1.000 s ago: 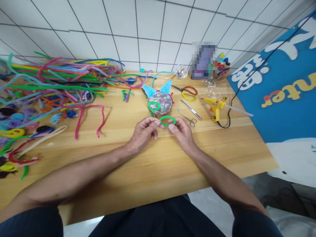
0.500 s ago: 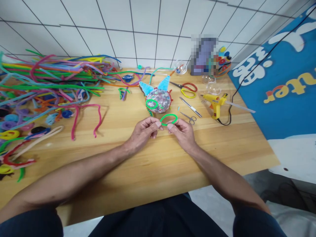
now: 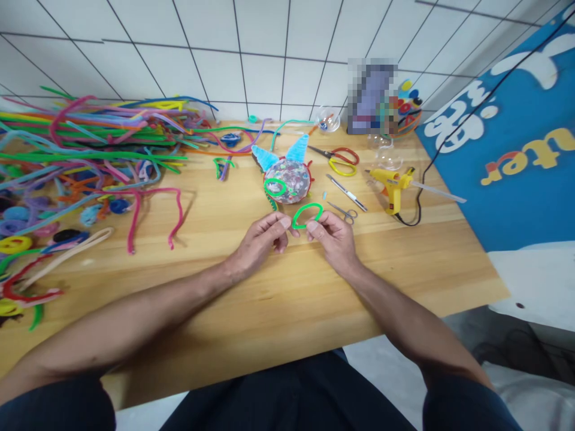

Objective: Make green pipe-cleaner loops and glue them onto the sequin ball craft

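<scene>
Half a second on, the green loop [image 3: 308, 206] has gone from a smooth oval to a tilted shape with a corner at its left end. It's held above the table [image 3: 269, 323], just on the near side of the grey round piece [image 3: 296, 179] with blue ears [image 3: 299, 149]. Thumb and finger of the right hand [image 3: 335, 238] pinch it; the left hand [image 3: 265, 238] has its fingertips beside that corner, but I can't tell whether they grip it. Squeezed too hard, the loop could crease there, no longer resembling the green ring [image 3: 284, 190] beyond. With perhaps one firm hold, it might twist or slip, and a careless rightward swing could knock the small scissors [image 3: 349, 216]
</scene>
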`<state>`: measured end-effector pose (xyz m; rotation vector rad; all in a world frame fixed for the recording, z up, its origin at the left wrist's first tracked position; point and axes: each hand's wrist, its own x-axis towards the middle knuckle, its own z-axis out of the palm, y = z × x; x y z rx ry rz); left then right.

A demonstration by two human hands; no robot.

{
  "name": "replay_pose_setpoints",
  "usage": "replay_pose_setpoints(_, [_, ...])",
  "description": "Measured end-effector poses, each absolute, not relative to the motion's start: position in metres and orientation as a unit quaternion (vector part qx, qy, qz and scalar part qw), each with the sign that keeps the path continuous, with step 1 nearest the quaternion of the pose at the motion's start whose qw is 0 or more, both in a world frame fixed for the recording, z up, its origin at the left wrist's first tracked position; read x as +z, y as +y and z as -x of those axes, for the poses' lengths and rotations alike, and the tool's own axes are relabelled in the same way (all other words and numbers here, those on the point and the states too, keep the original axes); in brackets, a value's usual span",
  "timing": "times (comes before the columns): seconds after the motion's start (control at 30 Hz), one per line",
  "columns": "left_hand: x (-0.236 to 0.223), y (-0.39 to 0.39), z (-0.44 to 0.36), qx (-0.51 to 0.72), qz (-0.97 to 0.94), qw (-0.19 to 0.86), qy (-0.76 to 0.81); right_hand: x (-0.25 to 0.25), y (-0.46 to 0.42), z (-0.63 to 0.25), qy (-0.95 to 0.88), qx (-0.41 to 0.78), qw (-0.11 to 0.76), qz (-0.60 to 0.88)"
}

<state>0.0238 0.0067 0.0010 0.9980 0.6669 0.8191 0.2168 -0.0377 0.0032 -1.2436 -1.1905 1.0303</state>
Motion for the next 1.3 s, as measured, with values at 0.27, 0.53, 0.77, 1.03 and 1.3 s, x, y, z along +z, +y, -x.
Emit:
replay_pose_setpoints(0.27, [-0.0025, 0.0084, -0.0236, 0.361, -0.508, 0.722, 0.3, 0.0028, -0.0347, -0.218, -0.505, 0.454, 0.517, 0.521])
replay_pose_setpoints(0.53, [-0.0017, 0.0093, -0.0219, 0.355, -0.503, 0.728, 0.3, 0.0012, -0.0341, -0.2193, -0.502, 0.479, 0.505, 0.513])
replay_pose_setpoints(0.77, [-0.0044, 0.0089, -0.026, 0.386, -0.468, 0.73, 0.315, 0.0021, -0.0368, -0.2138, -0.527, 0.491, 0.483, 0.498])
replay_pose_setpoints(1.03, [-0.0041, 0.0078, -0.0277, 0.381, -0.461, 0.735, 0.319, -0.0012, -0.0378, -0.2151, -0.549, 0.463, 0.46, 0.522])
replay_pose_setpoints(1.3, [0.0014, 0.0061, -0.0238, 0.411, -0.528, 0.652, 0.356, -0.001, -0.0374, -0.2141, -0.618, 0.371, 0.419, 0.552])
